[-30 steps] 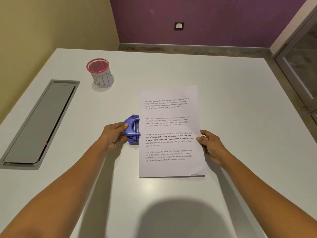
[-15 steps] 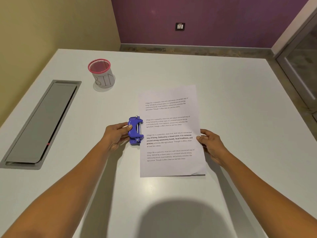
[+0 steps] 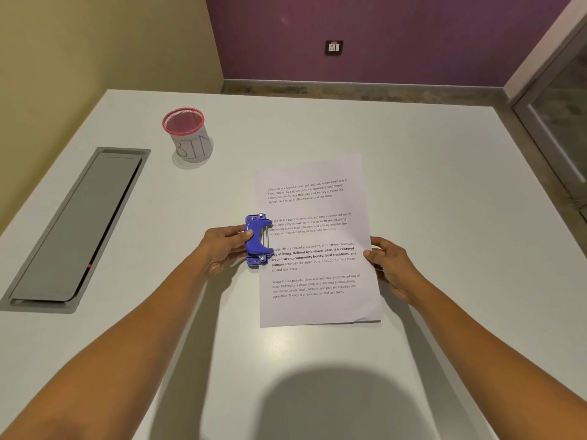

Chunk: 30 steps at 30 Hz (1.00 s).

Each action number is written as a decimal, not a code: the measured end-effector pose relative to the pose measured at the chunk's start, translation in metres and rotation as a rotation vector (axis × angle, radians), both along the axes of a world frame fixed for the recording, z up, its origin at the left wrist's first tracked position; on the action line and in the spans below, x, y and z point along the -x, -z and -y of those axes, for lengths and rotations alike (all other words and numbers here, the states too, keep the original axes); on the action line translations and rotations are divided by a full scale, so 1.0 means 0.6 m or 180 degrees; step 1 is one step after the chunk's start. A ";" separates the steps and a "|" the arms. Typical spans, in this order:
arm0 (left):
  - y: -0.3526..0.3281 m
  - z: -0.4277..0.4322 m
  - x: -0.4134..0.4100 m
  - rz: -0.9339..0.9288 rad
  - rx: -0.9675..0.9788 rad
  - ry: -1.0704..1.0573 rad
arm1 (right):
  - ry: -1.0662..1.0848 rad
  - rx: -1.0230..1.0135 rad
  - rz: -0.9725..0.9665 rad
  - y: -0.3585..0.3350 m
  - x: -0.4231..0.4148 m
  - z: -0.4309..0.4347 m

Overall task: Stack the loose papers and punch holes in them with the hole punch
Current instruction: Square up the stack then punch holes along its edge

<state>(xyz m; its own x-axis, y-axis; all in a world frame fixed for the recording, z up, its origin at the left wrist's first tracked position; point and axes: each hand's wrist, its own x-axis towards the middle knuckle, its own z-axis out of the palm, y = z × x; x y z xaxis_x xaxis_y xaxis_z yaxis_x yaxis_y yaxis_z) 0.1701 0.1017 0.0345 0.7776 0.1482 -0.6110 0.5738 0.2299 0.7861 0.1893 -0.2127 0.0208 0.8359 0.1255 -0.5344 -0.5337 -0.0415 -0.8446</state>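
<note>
A stack of white printed papers [image 3: 317, 242] lies in the middle of the white table [image 3: 413, 173]. A blue hole punch [image 3: 258, 240] sits over the middle of the stack's left edge, its jaws reaching onto the paper. My left hand [image 3: 222, 247] grips the punch from the left, thumb on its top. My right hand [image 3: 389, 265] holds the right edge of the stack, thumb on top and fingers beneath. The lower right corner of the stack is slightly lifted.
A small mesh cup with a pink rim marked BIN [image 3: 189, 134] stands at the back left. A long grey cable hatch [image 3: 79, 227] is set into the table's left side. A glass door [image 3: 559, 122] is at the right.
My left hand has pushed the hole punch to the right, so its jaws now lie further over the left edge of the papers. My right hand has kept its hold.
</note>
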 end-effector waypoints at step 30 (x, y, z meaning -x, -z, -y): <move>0.038 0.058 -0.013 0.0833 -0.3397 0.1318 | 0.0066 0.1725 0.0340 0.023 -0.002 -0.020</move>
<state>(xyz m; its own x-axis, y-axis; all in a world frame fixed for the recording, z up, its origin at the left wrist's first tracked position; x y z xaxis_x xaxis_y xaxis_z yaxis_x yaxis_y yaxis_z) 0.1776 0.0667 0.0119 0.9702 0.1948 -0.1442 0.2424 -0.7833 0.5725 0.1902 -0.2004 0.0072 0.8884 -0.1610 -0.4300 -0.4516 -0.4758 -0.7548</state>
